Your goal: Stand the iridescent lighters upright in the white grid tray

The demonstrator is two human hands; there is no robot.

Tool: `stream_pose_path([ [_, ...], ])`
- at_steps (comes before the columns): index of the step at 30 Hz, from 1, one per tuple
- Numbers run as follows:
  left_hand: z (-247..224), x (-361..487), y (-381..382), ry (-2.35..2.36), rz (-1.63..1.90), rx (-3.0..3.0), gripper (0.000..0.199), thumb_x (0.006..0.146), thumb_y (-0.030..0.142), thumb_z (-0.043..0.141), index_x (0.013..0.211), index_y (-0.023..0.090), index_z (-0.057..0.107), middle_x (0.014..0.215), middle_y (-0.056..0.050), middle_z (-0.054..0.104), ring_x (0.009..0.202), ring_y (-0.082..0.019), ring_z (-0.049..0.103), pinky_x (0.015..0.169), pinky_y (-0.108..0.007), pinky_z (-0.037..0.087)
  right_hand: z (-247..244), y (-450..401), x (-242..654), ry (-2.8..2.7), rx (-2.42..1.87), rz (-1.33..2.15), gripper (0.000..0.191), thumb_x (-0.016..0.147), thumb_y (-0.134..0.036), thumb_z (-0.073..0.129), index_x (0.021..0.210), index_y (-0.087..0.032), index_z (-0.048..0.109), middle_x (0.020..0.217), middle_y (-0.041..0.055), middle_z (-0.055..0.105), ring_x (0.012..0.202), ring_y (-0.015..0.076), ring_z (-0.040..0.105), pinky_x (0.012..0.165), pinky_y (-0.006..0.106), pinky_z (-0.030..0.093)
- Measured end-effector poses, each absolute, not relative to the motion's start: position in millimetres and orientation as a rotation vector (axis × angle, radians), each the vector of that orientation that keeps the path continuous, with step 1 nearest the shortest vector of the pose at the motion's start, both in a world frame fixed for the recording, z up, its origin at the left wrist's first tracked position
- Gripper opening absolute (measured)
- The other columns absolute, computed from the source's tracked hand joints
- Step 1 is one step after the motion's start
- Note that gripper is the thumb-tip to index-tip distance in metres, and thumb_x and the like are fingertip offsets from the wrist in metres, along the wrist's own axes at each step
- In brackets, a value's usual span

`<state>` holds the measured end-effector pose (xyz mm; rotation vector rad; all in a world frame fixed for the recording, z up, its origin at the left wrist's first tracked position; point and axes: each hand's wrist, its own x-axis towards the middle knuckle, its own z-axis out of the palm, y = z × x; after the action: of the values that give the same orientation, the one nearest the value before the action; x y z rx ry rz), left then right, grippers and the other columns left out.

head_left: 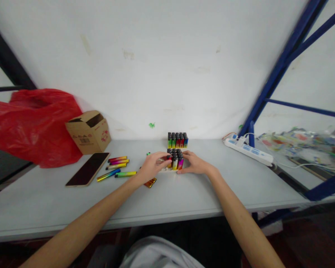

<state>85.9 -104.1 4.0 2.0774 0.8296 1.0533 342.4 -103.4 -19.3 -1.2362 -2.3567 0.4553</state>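
Note:
Near the middle of the table, several upright lighters (180, 162) with black tops stand packed in rows in a white tray (163, 170). My left hand (153, 163) pinches a red lighter (169, 161) between thumb and fingers at the tray's left part. My right hand (194, 163) is closed round the right side of the tray, its thumb at the near corner and its fingers by the back row. Behind them stands a second block of upright lighters (178, 140). Several loose lighters (125, 174) lie to the left, and a few orange-gold ones (150, 182) lie partly under my left wrist.
A phone (88, 169) lies at the left of the table (195, 197). Behind it are a cardboard box (88, 132) and a red plastic bag (44, 126). A white power strip (248, 151) with cables lies at the right, near a blue metal frame (279, 70).

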Motion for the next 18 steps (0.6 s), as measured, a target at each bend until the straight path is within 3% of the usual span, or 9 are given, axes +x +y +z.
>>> stream_pose_path([
  [4,3.9,84.3,-101.7,0.825,1.016,2.206,0.034,0.091,0.04,0.065,0.113,0.015,0.073,0.108,-0.011,0.074,0.094,-0.023,0.069,0.081,-0.033,0.06,-20.3,-102.8,342.7,-2.357,-1.261,0.453,0.084,0.07,-0.063,0.082,0.137,-0.017,0.061,0.135,0.0167,0.056,0.127,0.0345,0.053,0.113,0.049,0.041],
  [12,6.3,84.9,-103.4,0.803,0.933,2.365,0.041,0.095,0.037,0.06,0.133,0.023,0.066,0.111,-0.008,0.073,0.086,-0.019,0.071,0.087,-0.033,0.056,-23.3,-100.9,343.8,-2.354,-1.235,0.433,0.082,0.07,-0.064,0.082,0.134,-0.018,0.063,0.133,0.016,0.058,0.126,0.0346,0.054,0.112,0.05,0.042],
  [18,0.8,87.1,-101.3,0.844,1.004,2.319,0.036,0.095,0.037,0.06,0.125,0.02,0.071,0.107,-0.008,0.076,0.087,-0.021,0.071,0.087,-0.033,0.056,-23.7,-100.3,344.3,-2.369,-1.202,0.42,0.08,0.071,-0.065,0.081,0.134,-0.019,0.063,0.133,0.0153,0.058,0.125,0.0336,0.054,0.111,0.05,0.042],
])
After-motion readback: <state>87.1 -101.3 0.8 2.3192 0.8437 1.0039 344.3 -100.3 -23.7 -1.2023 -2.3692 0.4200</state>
